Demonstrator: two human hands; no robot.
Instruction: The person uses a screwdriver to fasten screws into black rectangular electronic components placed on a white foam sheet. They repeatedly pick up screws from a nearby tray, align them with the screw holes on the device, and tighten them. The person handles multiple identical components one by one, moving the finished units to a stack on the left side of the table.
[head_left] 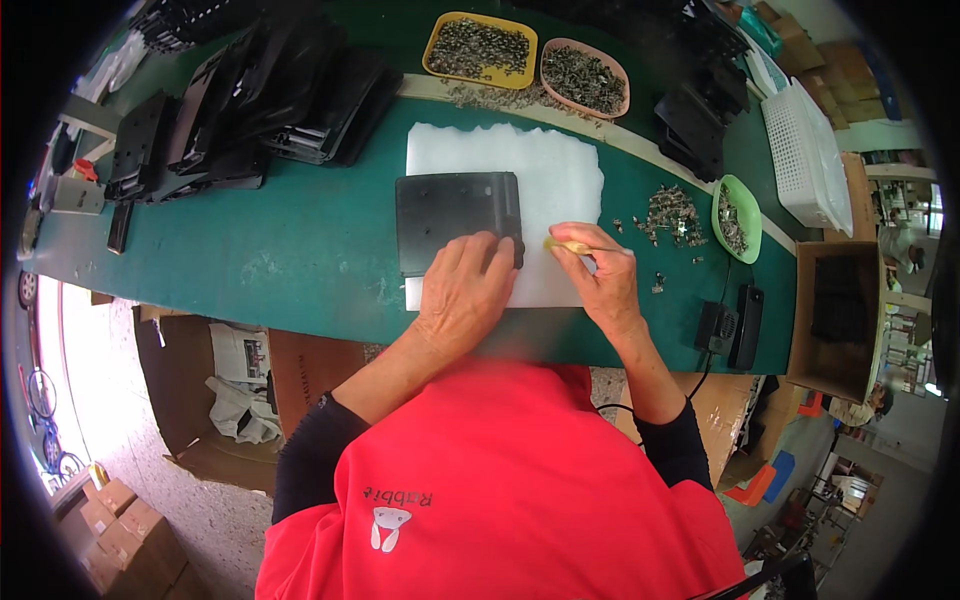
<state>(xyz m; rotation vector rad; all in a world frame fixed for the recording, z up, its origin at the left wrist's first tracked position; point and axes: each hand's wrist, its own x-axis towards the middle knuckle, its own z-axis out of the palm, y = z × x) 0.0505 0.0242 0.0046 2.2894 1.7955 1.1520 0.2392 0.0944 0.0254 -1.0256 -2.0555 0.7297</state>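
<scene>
A flat black plastic panel [455, 215] lies on a white foam sheet [560, 165] in the middle of the bench. My left hand [465, 285] rests on the panel's near right part, its fingers laid over the surface and holding nothing. Just right of the panel, above the foam's edge, my right hand [608, 285] is closed round a small tool with a yellow handle [572, 246]. A thin shaft seems to stick out to the right of those fingers; what kind of tool it is I cannot make out.
Small metal parts fill a yellow tray [430, 55], a pink tray [625, 90] and a green bowl [750, 245]; more lie loose [672, 215] on the green bench [300, 240]. Black panels [230, 110] are stacked at left. A black boxy device [716, 325] sits near the right edge.
</scene>
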